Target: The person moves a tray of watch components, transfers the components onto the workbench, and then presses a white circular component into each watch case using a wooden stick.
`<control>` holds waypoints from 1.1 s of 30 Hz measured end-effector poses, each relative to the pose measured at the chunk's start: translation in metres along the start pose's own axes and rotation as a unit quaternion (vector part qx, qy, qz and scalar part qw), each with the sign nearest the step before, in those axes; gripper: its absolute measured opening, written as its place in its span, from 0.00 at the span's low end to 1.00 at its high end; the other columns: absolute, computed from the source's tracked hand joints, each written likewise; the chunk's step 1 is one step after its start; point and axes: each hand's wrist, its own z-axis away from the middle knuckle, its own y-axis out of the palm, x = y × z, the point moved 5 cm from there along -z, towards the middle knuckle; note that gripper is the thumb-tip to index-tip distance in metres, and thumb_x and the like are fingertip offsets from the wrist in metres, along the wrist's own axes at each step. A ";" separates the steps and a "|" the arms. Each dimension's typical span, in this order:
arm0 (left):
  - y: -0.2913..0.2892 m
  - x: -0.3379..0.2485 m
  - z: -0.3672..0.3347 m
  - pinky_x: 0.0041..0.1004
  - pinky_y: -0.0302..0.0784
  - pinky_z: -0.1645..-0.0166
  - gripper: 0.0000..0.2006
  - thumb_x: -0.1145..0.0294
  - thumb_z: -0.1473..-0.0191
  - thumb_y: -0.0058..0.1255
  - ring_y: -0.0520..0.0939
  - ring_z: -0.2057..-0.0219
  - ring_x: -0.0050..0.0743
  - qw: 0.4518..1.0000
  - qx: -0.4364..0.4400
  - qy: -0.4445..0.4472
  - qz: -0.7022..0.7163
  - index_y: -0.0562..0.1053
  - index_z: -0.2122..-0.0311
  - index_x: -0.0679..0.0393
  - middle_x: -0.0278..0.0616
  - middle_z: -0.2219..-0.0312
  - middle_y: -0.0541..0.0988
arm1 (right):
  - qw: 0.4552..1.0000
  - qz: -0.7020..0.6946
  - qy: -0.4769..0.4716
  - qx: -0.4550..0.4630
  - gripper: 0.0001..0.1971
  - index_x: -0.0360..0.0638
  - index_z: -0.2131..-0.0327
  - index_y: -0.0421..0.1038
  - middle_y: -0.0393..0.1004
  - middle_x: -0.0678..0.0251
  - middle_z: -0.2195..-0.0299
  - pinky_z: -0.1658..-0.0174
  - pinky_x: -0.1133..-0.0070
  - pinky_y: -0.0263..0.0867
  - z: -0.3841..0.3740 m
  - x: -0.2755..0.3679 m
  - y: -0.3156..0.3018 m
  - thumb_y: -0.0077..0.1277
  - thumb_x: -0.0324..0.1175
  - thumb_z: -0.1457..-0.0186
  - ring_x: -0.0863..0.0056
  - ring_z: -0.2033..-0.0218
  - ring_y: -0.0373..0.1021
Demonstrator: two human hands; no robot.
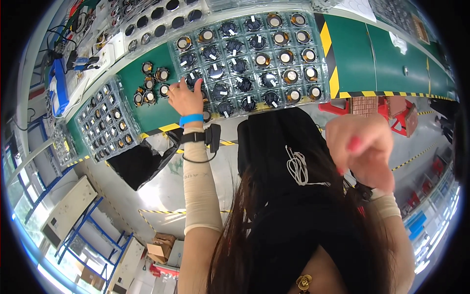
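My left hand (186, 99) is at the left edge of a clear plastic tray (267, 50) on the green table. Its thumb and fingers are apart, close to a round black part (195, 78) in the tray. Beside the fingertips, on the table, lies a small round speaker-like part (165, 90), with several similar parts (148, 83) in a loose group to its left. The tray's compartments hold more of these parts, some dark side up with white labels, others pale-centred. My right hand (361, 149) is raised near the camera, away from the table, fingers curled and blurred; whether it holds anything is unclear.
A second clear tray (105, 120) of smaller-looking round parts lies at the left. Behind it runs a raised shelf (115, 54) with cables and a blue object (58, 88). Striped tape (333, 84) edges the mat. Red stools (404, 120) stand beyond the table at right.
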 end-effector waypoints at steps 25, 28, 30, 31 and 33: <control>0.000 0.012 0.021 0.38 0.67 0.57 0.05 0.77 0.53 0.51 0.74 0.63 0.43 0.982 -0.037 0.135 0.128 0.73 0.67 0.57 0.41 0.67 0.75 | 0.939 0.168 0.245 -0.172 0.15 0.35 0.60 0.69 0.65 0.73 0.80 0.77 0.89 0.55 0.066 -0.080 -0.054 0.41 0.39 0.38 0.87 0.80 0.60; -0.001 0.009 0.023 0.39 0.68 0.55 0.07 0.77 0.52 0.52 0.73 0.62 0.46 0.980 -0.026 0.119 0.158 0.75 0.65 0.58 0.44 0.65 0.75 | 0.924 0.179 0.286 -0.181 0.13 0.36 0.60 0.70 0.65 0.73 0.80 0.76 0.89 0.55 0.082 -0.090 -0.063 0.40 0.36 0.37 0.88 0.79 0.59; -0.004 0.002 0.025 0.40 0.67 0.54 0.09 0.76 0.51 0.52 0.72 0.60 0.48 0.983 -0.043 0.095 0.150 0.75 0.62 0.58 0.45 0.62 0.74 | 0.915 0.185 0.305 -0.188 0.12 0.37 0.60 0.70 0.65 0.74 0.79 0.76 0.89 0.55 0.088 -0.093 -0.067 0.40 0.35 0.37 0.89 0.79 0.59; -0.006 -0.002 0.025 0.41 0.67 0.53 0.09 0.75 0.50 0.52 0.72 0.59 0.48 0.984 -0.050 0.084 0.147 0.75 0.61 0.58 0.46 0.61 0.74 | 0.914 0.180 0.311 -0.189 0.12 0.38 0.60 0.70 0.66 0.74 0.79 0.76 0.89 0.55 0.090 -0.093 -0.068 0.40 0.34 0.37 0.89 0.79 0.59; -0.006 -0.007 0.022 0.42 0.67 0.52 0.09 0.74 0.50 0.52 0.71 0.58 0.49 0.986 -0.045 0.106 0.123 0.75 0.61 0.58 0.47 0.60 0.73 | 0.910 0.169 0.325 -0.193 0.10 0.39 0.59 0.71 0.66 0.74 0.79 0.75 0.90 0.56 0.095 -0.093 -0.071 0.41 0.33 0.38 0.90 0.78 0.60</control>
